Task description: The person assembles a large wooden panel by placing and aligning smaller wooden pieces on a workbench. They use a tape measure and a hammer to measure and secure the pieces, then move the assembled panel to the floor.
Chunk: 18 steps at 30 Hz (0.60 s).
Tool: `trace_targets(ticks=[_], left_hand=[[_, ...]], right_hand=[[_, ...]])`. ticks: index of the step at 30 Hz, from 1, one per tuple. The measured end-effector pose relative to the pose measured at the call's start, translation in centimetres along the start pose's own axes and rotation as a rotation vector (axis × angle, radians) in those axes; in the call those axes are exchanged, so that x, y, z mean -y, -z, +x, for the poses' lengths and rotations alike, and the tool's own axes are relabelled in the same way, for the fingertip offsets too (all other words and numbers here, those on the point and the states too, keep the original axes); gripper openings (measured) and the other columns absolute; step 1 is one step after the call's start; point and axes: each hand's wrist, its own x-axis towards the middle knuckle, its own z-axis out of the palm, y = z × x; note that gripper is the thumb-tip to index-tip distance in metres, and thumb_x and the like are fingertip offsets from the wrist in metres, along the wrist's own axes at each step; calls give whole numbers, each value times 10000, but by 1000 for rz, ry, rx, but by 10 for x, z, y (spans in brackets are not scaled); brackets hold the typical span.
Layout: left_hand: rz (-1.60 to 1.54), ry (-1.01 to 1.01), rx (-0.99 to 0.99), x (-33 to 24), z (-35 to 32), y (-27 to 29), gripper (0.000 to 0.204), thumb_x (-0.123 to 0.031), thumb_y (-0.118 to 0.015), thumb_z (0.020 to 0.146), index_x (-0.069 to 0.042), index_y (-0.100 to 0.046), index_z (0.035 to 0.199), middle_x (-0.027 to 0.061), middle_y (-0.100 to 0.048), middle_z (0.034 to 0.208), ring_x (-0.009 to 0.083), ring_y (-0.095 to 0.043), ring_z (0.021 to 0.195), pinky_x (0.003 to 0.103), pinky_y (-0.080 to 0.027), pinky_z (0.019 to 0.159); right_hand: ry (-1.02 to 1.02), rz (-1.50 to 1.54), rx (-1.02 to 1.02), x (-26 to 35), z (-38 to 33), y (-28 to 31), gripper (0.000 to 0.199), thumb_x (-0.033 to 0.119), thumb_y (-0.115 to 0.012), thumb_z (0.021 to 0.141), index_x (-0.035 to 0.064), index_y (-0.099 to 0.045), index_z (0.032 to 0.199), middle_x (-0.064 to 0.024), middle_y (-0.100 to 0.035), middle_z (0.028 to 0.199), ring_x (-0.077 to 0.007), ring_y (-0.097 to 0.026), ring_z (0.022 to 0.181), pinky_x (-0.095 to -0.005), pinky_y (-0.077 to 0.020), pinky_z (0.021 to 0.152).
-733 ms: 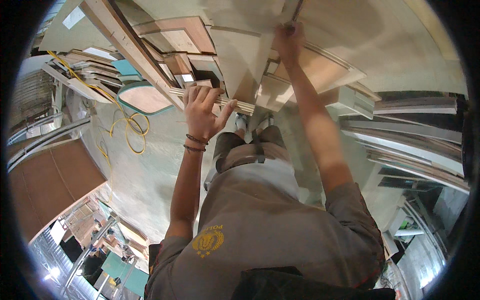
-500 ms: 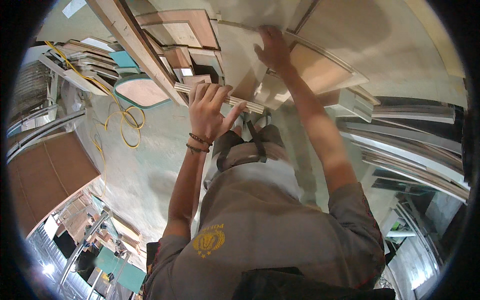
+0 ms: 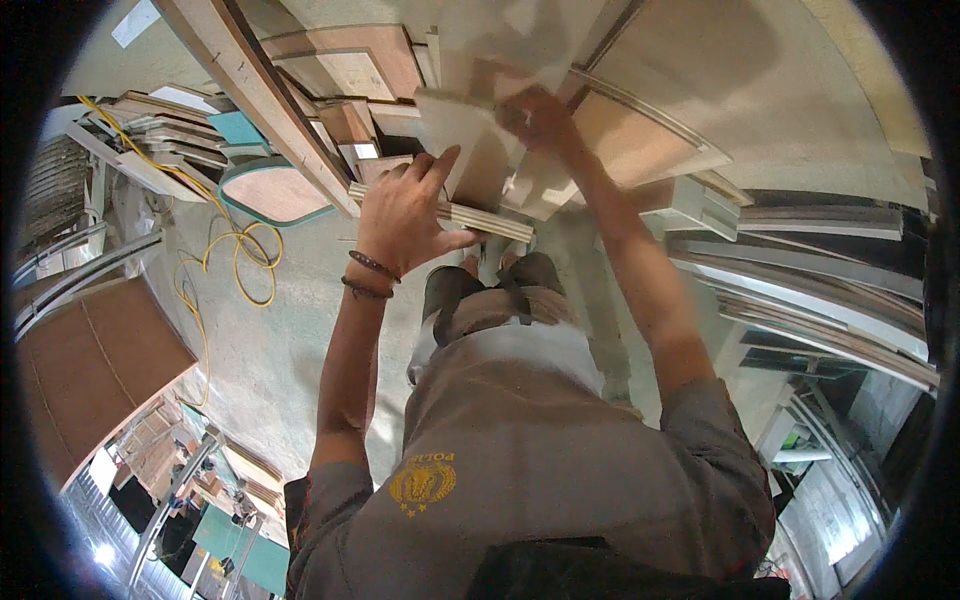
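My left hand point(image 3: 402, 212) has its fingers stretched out and thumb apart, over a stack of thin boards point(image 3: 488, 222) seen edge-on; its palm side is hidden. Up and to the right, my right hand point(image 3: 540, 125), a little smeared by motion, has its fingers curled at the upper edge of a pale flat panel point(image 3: 455, 135). The panel stands tilted in front of me, just beyond the stack's edges. Which part of the panel the right fingers press on is partly blurred.
Framed panels point(image 3: 350, 70) lean at the far left behind a long wooden beam point(image 3: 255, 85). A yellow cable point(image 3: 255, 265) coils on the floor near a rounded green-edged panel point(image 3: 275, 190). Long boards point(image 3: 800, 280) are stacked at the right. A brown board point(image 3: 105, 365) stands at left.
My right hand has drawn the pale panel nearer and lower, tilting it. My left hand has loosened from the board stack, its fingers stretching out.
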Motion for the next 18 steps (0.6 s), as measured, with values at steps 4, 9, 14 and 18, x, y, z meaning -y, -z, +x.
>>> trace_targets(ticks=[4,9,14,18], left_hand=[[61,53,-8,-7,5,-5,1011,-564,-841,584,-73,-487,1393,121,-574,1294,298,-614,1110,427,-531,870],[171,-8,93,-1,12,-7,938,-583,-843,574,-64,-564,1304,136,-602,1288,301,-608,1153,449,-536,903],[155,19,670,2,42,11,845,-738,-741,598,-105,-681,1154,142,-702,1078,310,-686,980,434,-546,862],[190,12,819,5,60,9,804,-789,-686,632,-154,-709,1125,118,-730,977,325,-694,942,428,-548,835]], right_hand=[[-169,355,217,26,-48,0,317,345,-668,921,120,-736,1134,-105,-727,987,-213,-672,903,-361,-518,848],[-386,679,492,42,-72,5,308,357,-649,944,96,-762,1063,-61,-746,936,-132,-650,884,-334,-510,815],[-261,679,457,24,-74,-11,296,367,-635,952,118,-781,1016,-61,-746,923,-132,-654,872,-322,-506,815],[-237,545,658,20,-55,6,314,425,-637,911,179,-758,1063,-49,-713,1156,-232,-645,1106,-383,-510,921]])
